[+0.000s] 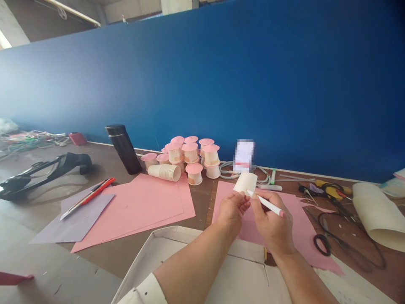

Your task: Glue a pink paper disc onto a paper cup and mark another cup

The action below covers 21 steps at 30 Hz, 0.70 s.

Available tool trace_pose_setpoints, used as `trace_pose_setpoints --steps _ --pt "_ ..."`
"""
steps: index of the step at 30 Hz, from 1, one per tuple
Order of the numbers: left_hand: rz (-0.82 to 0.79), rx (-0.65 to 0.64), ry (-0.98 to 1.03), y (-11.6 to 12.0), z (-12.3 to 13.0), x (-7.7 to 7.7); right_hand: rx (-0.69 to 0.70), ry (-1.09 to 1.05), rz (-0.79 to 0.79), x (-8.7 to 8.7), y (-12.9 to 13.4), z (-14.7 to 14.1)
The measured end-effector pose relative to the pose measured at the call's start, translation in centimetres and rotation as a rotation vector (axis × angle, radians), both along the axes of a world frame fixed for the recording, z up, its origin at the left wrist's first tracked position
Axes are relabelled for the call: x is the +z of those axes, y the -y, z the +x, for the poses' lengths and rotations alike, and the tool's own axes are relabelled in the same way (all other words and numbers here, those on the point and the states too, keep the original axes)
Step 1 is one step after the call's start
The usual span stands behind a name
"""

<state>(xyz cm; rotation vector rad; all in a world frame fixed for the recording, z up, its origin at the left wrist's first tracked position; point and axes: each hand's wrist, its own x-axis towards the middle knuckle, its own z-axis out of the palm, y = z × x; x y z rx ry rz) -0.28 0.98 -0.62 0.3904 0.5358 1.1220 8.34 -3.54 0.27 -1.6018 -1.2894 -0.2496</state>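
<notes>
My left hand (pixel 233 210) is closed on a white paper cup (pixel 246 183), held tilted above pink paper. In my right hand (pixel 274 219) is a white marker pen (pixel 268 206) with a pink end, its tip at the cup's side. Whether the tip touches the cup I cannot tell. Behind and to the left stand several paper cups (pixel 194 174) turned upside down with pink paper discs on top, some stacked on others. Next to them a nested stack of plain paper cups (pixel 164 172) lies on its side.
Pink sheets (pixel 142 207) and a lilac sheet with a red utility knife (pixel 88 197) lie left. A black flask (pixel 124 150) stands behind them. Cables, tools and a cream roll (pixel 376 215) are on the right. A phone-like screen (pixel 244 154) leans at the blue wall (pixel 253 84).
</notes>
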Motion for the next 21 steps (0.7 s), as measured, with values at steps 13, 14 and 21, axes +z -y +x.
trace_pose_setpoints --steps 13,14,21 --pt "-0.050 0.013 -0.004 -0.09 0.00 -0.05 0.008 -0.008 -0.025 -0.13 0.15 0.00" --pt "-0.054 0.015 -0.004 -0.09 0.01 -0.05 0.009 -0.010 -0.026 -0.15 0.17 -0.01" --pt "-0.067 0.025 -0.001 -0.22 0.13 -0.06 0.022 -0.013 -0.039 -0.14 -0.03 -0.15"
